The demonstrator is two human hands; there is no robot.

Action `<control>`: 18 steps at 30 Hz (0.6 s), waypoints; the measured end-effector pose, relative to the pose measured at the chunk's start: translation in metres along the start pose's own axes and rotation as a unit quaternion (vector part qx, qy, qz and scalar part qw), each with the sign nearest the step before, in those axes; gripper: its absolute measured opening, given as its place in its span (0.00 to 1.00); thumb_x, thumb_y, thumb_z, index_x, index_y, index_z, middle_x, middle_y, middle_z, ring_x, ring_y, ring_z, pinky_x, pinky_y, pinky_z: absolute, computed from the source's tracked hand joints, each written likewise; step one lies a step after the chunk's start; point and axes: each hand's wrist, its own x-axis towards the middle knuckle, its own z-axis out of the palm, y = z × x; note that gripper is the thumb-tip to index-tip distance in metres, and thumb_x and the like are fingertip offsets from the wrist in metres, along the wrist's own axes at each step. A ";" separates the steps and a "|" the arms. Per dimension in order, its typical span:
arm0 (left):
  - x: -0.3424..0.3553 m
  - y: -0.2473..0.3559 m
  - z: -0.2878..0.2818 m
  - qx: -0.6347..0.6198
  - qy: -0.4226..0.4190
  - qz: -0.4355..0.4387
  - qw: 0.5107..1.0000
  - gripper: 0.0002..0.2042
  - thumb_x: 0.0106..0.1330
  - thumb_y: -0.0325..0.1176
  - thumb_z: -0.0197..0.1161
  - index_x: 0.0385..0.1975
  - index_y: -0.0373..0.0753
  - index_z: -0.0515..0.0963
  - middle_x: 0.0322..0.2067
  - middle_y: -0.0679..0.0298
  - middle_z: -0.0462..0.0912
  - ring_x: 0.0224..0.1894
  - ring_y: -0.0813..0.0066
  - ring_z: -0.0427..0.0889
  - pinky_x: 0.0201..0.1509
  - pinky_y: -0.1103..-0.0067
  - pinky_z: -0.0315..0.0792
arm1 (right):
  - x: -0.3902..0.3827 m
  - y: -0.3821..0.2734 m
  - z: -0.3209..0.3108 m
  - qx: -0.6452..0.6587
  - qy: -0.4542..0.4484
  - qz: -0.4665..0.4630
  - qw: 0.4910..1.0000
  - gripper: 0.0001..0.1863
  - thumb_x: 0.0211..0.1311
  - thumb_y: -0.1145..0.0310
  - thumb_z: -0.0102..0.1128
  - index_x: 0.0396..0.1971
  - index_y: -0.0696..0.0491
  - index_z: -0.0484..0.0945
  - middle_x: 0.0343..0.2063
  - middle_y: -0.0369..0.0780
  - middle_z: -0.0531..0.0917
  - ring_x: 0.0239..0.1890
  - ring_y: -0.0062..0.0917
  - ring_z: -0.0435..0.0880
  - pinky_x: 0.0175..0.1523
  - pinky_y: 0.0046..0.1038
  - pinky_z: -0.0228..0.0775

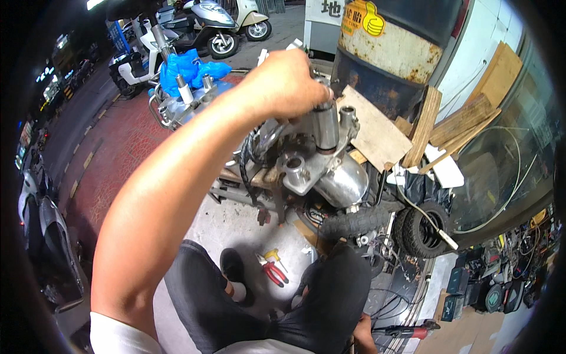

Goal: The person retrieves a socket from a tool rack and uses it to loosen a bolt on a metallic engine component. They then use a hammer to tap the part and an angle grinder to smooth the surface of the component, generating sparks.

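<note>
My left arm reaches across to a polished metal assembly (345, 177), which has a rounded dome and short flanged necks. My left hand (292, 82) is closed at the top of its upright metal cylinder (325, 127); the palm side is hidden. Low at the right, beside my thigh, my right hand (364, 335) shows only in part, its fingers hidden. Close to that hand is a red and black angle grinder (413, 333); whether the two touch I cannot make out. Red-handled pliers (275, 274) and a yellow-handled tool (272, 255) lie on the floor between my feet.
A wooden stand (266, 177) is under the assembly. Tyres (424, 230), boards (377, 127) and cables (389, 304) crowd the right side. Further left are a similar metal piece (183, 109), a blue plastic bag (191, 68) and parked scooters (203, 20).
</note>
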 end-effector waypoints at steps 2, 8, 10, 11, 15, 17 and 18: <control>0.002 -0.004 0.000 0.026 -0.001 -0.010 1.000 0.19 0.68 0.41 0.71 0.36 0.25 0.85 0.22 0.55 0.85 0.20 0.70 0.86 0.24 0.72 0.80 | 0.001 -0.011 0.000 0.007 0.007 0.013 1.000 0.09 0.59 0.70 0.71 0.35 0.61 0.89 0.34 0.38 0.92 0.37 0.23 0.88 0.44 0.30 0.78; 0.010 -0.015 -0.001 0.030 0.091 0.047 0.994 0.19 0.66 0.39 0.70 0.30 0.23 0.84 0.19 0.49 0.85 0.20 0.64 0.87 0.32 0.66 0.82 | 0.027 0.048 -0.008 -0.146 -0.019 -0.047 0.988 0.12 0.65 0.69 0.64 0.42 0.60 0.88 0.35 0.44 0.91 0.38 0.31 0.89 0.44 0.33 0.80; 0.009 -0.009 -0.006 -0.002 0.074 0.027 0.997 0.19 0.66 0.39 0.70 0.30 0.22 0.84 0.19 0.49 0.84 0.21 0.64 0.87 0.32 0.66 0.82 | 0.035 0.086 -0.004 -0.104 -0.006 -0.072 0.992 0.12 0.64 0.69 0.63 0.43 0.59 0.87 0.35 0.46 0.90 0.37 0.34 0.89 0.41 0.36 0.80; 0.010 -0.008 -0.005 -0.001 0.071 0.035 0.997 0.19 0.65 0.39 0.70 0.30 0.22 0.84 0.19 0.48 0.84 0.21 0.63 0.87 0.32 0.66 0.82 | 0.037 0.103 -0.003 -0.086 -0.001 -0.085 0.993 0.13 0.64 0.70 0.63 0.44 0.59 0.87 0.35 0.47 0.90 0.37 0.35 0.89 0.39 0.38 0.80; 0.008 -0.013 -0.004 0.040 0.055 0.046 0.997 0.18 0.64 0.38 0.71 0.31 0.22 0.84 0.22 0.45 0.85 0.24 0.59 0.88 0.34 0.64 0.82 | 0.035 0.103 0.001 -0.126 -0.012 -0.060 0.990 0.14 0.64 0.69 0.62 0.45 0.59 0.86 0.37 0.49 0.89 0.38 0.38 0.89 0.40 0.40 0.80; 0.007 -0.018 -0.002 0.065 0.057 0.060 0.994 0.18 0.64 0.39 0.71 0.32 0.23 0.84 0.24 0.43 0.85 0.27 0.56 0.89 0.37 0.63 0.82 | 0.032 0.098 0.005 -0.146 -0.017 -0.048 0.988 0.14 0.65 0.68 0.61 0.45 0.59 0.86 0.37 0.49 0.89 0.39 0.39 0.88 0.41 0.41 0.80; 0.008 -0.021 -0.001 0.074 0.066 0.075 0.992 0.18 0.64 0.39 0.71 0.32 0.23 0.84 0.25 0.43 0.86 0.29 0.54 0.89 0.39 0.63 0.81 | 0.031 0.097 0.005 -0.152 -0.019 -0.045 0.987 0.14 0.65 0.68 0.61 0.45 0.59 0.86 0.38 0.49 0.89 0.40 0.39 0.88 0.41 0.41 0.80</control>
